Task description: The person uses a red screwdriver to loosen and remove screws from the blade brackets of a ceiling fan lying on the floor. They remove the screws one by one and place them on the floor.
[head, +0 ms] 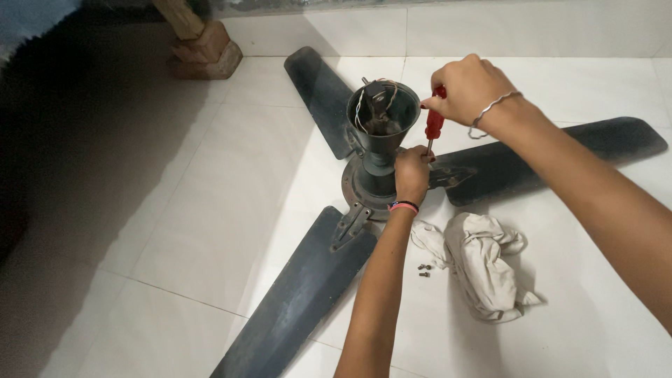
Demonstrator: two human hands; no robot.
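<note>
A dark ceiling fan lies on the white tiled floor with its three blades spread out. Its cone-shaped canopy stands upright, wires showing inside. My right hand grips the red handle of a screwdriver, held upright with its tip down at the motor hub. My left hand rests on the hub right at the screwdriver's tip, fingers closed around the shaft or a small part there; which one is hidden.
A crumpled off-white rag lies on the floor right of the fan, with two small loose screws beside it. A wooden furniture leg on a block stands at the back left by the wall.
</note>
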